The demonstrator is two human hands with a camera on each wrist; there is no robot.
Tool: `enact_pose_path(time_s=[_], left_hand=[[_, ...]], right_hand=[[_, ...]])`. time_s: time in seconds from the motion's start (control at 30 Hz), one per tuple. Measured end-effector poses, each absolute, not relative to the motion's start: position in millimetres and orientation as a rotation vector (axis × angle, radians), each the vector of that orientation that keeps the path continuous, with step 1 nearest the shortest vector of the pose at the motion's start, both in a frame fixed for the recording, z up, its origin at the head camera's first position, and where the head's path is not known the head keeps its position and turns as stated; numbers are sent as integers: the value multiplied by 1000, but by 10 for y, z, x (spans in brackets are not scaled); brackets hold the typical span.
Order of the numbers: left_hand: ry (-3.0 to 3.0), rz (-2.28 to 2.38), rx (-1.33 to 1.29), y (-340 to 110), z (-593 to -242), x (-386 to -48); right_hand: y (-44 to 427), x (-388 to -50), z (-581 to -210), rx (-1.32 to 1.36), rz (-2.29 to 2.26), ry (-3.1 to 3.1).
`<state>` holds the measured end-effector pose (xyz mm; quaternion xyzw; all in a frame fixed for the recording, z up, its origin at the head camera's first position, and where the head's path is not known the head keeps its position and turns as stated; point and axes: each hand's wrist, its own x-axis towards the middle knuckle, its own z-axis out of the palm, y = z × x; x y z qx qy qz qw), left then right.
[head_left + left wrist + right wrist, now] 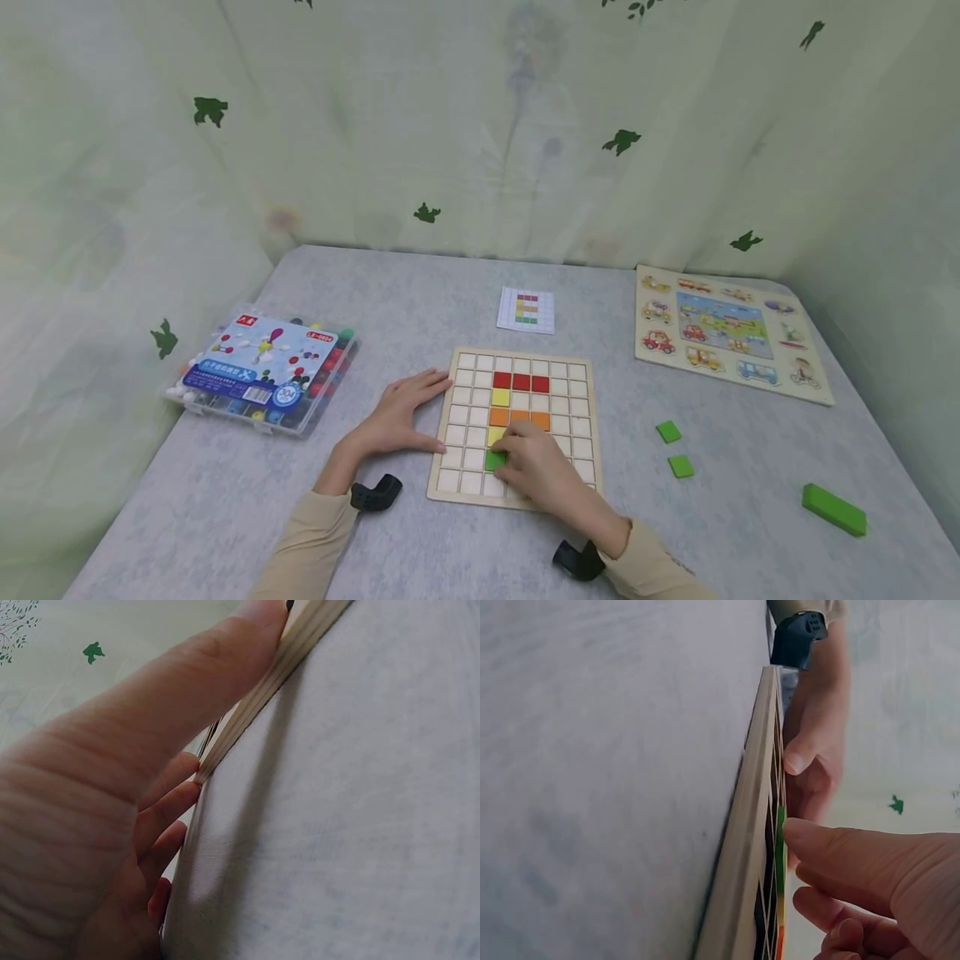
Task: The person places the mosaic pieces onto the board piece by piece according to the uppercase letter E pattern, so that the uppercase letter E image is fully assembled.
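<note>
A wooden grid board [459, 408] lies flat on the table, with red tiles [521, 382], orange tiles [519, 417] and yellow tiles [500, 397] in its cells. My right hand [543, 468] is over the lower part of the board, thumb and index finger at a green square tile [493, 461] below the lower yellow one. In the right wrist view the thumb meets that green tile [781, 851] at the board's surface; the other fingers are bent. My left hand [397, 417] rests at the board's left edge, fingers spread, thumb and fingertips touching the rim.
Two loose green tiles [675, 450] and a green block [834, 509] lie to the right. Behind the board is a pattern card [526, 311] with coloured squares. A picture puzzle board [735, 333] lies back right, and a plastic case of colourful pieces [262, 371] at left.
</note>
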<state>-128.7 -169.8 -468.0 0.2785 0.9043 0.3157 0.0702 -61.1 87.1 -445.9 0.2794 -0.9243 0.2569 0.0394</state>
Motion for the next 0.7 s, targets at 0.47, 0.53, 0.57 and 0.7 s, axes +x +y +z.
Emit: enact_pose_path(time_s=[0.47, 0.53, 0.57, 0.7], left_hand=[[2726, 948, 832, -1702, -4693, -1280], [2722, 951, 831, -1700, -4692, -1280], [2722, 951, 831, -1698, -4689, -1281], [2719, 945, 829, -1693, -4673, -1289]], right_hand=[[1294, -642, -4459, 561, 907, -2820], [1383, -656, -4452, 506, 889, -2827], [1431, -661, -4448, 477, 885, -2830], [1642, -690, -4432, 387, 850, -2835]])
